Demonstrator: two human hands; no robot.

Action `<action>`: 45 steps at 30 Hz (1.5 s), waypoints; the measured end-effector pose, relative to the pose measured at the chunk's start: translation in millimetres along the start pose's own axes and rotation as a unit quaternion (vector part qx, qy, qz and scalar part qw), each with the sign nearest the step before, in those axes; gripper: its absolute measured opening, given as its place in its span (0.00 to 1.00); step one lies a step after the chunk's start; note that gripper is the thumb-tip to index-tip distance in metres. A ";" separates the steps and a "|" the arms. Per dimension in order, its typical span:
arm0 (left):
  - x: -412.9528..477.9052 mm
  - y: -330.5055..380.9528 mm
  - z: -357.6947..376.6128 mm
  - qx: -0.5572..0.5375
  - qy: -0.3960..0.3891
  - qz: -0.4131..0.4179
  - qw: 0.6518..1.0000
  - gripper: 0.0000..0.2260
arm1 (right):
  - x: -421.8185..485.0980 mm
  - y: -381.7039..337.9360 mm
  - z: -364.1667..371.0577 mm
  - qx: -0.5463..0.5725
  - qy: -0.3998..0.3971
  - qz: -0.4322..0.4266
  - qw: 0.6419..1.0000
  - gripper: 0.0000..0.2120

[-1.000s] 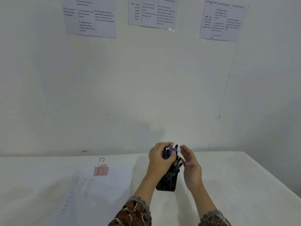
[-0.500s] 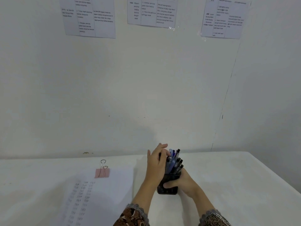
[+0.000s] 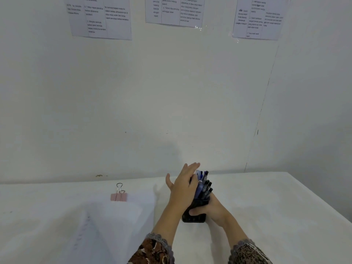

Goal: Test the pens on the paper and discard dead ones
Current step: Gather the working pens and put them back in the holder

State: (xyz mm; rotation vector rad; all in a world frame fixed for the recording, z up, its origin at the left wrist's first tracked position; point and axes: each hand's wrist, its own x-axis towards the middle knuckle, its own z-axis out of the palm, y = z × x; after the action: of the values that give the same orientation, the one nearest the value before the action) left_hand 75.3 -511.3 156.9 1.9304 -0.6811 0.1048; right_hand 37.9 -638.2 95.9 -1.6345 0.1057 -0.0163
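"Left hand: how is it set?"

"Fingers straight and together, palm flat against the left side of the pens. It holds nothing. No single pen is pinched yet."

"And the right hand?"

"Curled round the lower body of the black pen holder, steadying it on the table, about midway between the far and near edges."

"Which way do the pens lie from the working hand?"

"Touching it, on its right. Their long axes run near upright, the tops leaning slightly rightward, away from the palm. The left hand is at the tops and the right is low on the holder, so the left is probably the one to draw a pen, straight up along its axis."

"Where would it be tested?"

"On the paper, left of the holder toward the near edge, with a pink binder clip at its far end. Testing looks to be barely begun. Printed sheets hang on the wall beyond the far edge."
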 end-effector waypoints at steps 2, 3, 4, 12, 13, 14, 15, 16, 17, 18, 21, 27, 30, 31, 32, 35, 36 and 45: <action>-0.8 6.8 -0.7 0.012 0.006 -0.015 1.000 0.15 | -0.7 -1.2 0.7 -0.006 -0.001 -0.001 1.000 0.38; 0.2 10.7 -0.1 0.019 0.008 -0.019 1.000 0.16 | -1.1 -1.9 1.2 -0.007 -0.003 -0.001 1.000 0.39; 2.0 14.7 1.4 0.029 0.009 -0.020 0.999 0.18 | -1.0 -1.8 1.0 -0.010 -0.004 0.000 1.000 0.39; 8.4 15.5 8.5 0.023 0.021 -0.022 0.999 0.10 | 0.6 2.8 -1.9 0.001 0.000 -0.003 1.000 0.34; 6.7 12.3 6.9 -0.016 0.024 -0.020 0.999 0.12 | 1.3 3.2 -1.5 0.003 0.000 -0.006 1.000 0.34; 5.4 9.5 4.2 -0.046 0.019 -0.021 0.999 0.16 | 2.0 3.4 -1.1 0.001 0.000 -0.007 1.000 0.35; 5.0 7.9 1.5 -0.041 0.005 -0.019 0.999 0.18 | 2.7 4.2 -1.0 -0.002 0.001 -0.006 1.000 0.36; 4.9 8.0 -1.4 0.002 -0.014 -0.013 1.000 0.19 | 3.3 4.9 -0.9 -0.004 0.004 -0.002 1.000 0.36; 5.7 6.7 -2.6 0.060 -0.032 -0.007 0.998 0.19 | 3.3 5.4 -0.8 -0.005 0.006 0.004 1.000 0.37; 6.4 5.0 -3.3 0.109 -0.037 0.003 0.993 0.21 | 3.2 5.6 -0.9 -0.007 0.007 0.010 1.000 0.37; 6.1 4.3 -5.3 0.166 -0.036 0.033 0.985 0.27 | 3.3 6.3 -0.3 -0.012 0.009 0.017 1.000 0.38; 7.1 2.6 -10.0 0.211 -0.064 0.012 0.975 0.26 | 1.7 4.9 1.6 -0.001 0.010 0.007 1.000 0.41; -7.3 0.8 -3.0 0.090 -0.028 0.001 0.996 0.30 | -0.4 3.1 4.2 0.019 0.005 -0.011 1.000 0.41; -8.9 -0.4 0.7 0.037 -0.029 -0.016 0.999 0.27 | -1.0 2.6 4.5 0.022 0.003 -0.013 1.000 0.41; -7.6 -1.9 4.5 -0.019 -0.029 -0.031 0.999 0.26 | -1.4 2.2 4.6 0.024 0.004 -0.014 1.000 0.41; -5.4 -5.0 9.7 -0.160 -0.022 -0.068 0.985 0.28 | -3.4 0.9 6.3 0.023 0.006 -0.020 1.000 0.43; -6.4 -4.9 9.9 -0.201 -0.013 -0.080 0.976 0.29 | -3.7 1.2 7.1 0.024 0.006 -0.022 0.999 0.43; -23.6 -23.7 7.0 -0.324 -0.010 -0.117 0.939 0.36 | -0.5 0.8 13.2 0.037 0.014 -0.012 0.999 0.41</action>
State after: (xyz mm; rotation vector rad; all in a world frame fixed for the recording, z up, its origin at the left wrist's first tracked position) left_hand 66.0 -500.5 125.9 1.3569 -0.4190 -0.2628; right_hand 38.4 -625.2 94.2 -1.5616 0.1058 -0.0595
